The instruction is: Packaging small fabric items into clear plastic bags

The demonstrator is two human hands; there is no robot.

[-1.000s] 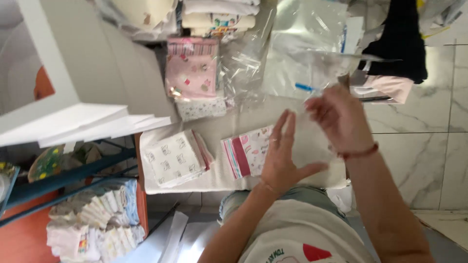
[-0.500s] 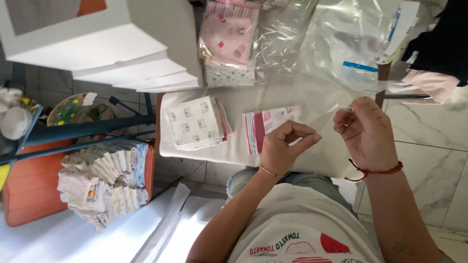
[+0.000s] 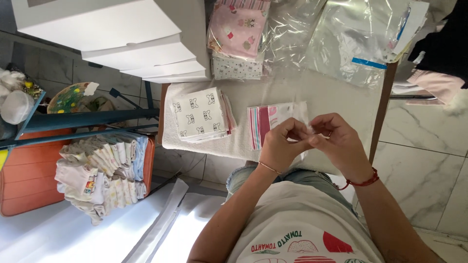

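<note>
Head view, looking down. Centre of frame: small table (image 3: 341,104) covered with a pale cloth, brown edge along the right side; right of it, white veined marble floor tiles (image 3: 424,180). Upper left: stack of flat white cardboard boxes (image 3: 131,44). Left edge: blue metal shelf rail (image 3: 73,119) above an orange case (image 3: 24,180), with a heap of small pale folded garments (image 3: 102,170) just beside the case. Top of frame, on the table: folded pink patterned fabric in a clear bag (image 3: 236,31), and right of it loose clear plastic bags, one with a blue strip (image 3: 356,39). Centre left on the cloth: folded stack of white cloths printed with small dark animal faces (image 3: 200,114).

Just right of that stack, at mid-frame: flat pack of folded fabric with pink and red stripes (image 3: 265,124), lying on the cloth, its right part covered by the hands and its wrapping thin and clear.

Left hand (image 3: 280,146) and right hand (image 3: 336,141) side by side directly above the striped pack, fingertips meeting. Fingers of both hands curled in, thumbs against forefingers, pinching a small bit of thin clear film (image 3: 308,127) between them; whether this film belongs to the pack's wrapping cannot be told. Red cord bracelet (image 3: 363,182) on the right wrist, thin bracelet on the left.
</note>
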